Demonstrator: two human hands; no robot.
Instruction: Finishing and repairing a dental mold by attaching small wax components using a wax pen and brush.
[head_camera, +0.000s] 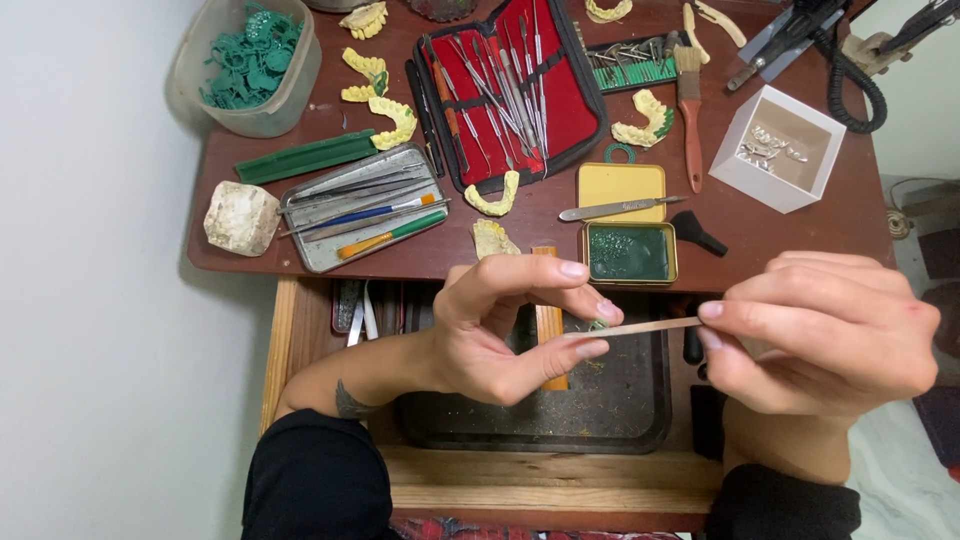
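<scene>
1. Pinching was seen at both hands: a thin wooden stick (640, 327) was held level between them, above a dark tray (630, 400) in an open drawer.
2. Left hand (500, 330): grip pressed together on the stick's left end, thumb below, fingertips above; a tiny green piece (598, 324) was seen at the fingertips, its exact hold could not be told.
3. Right hand (820, 335): grip pinching the stick's right end between thumb and forefinger.
4. Behind the hands, on the brown surface (860, 215), an open yellow tin (625, 225) with green material was placed; a metal spatula (620, 209) was laid across it.
5. A red instrument case (515, 85) was lying open at centre back, with yellow dental casts (385, 105) scattered beside it.
6. A metal tray (365, 205) of tools was set to the left, near a white plaster block (240, 217).
7. A tub of green parts (250, 60) was placed at back left; a white box (780, 145) at right.
</scene>
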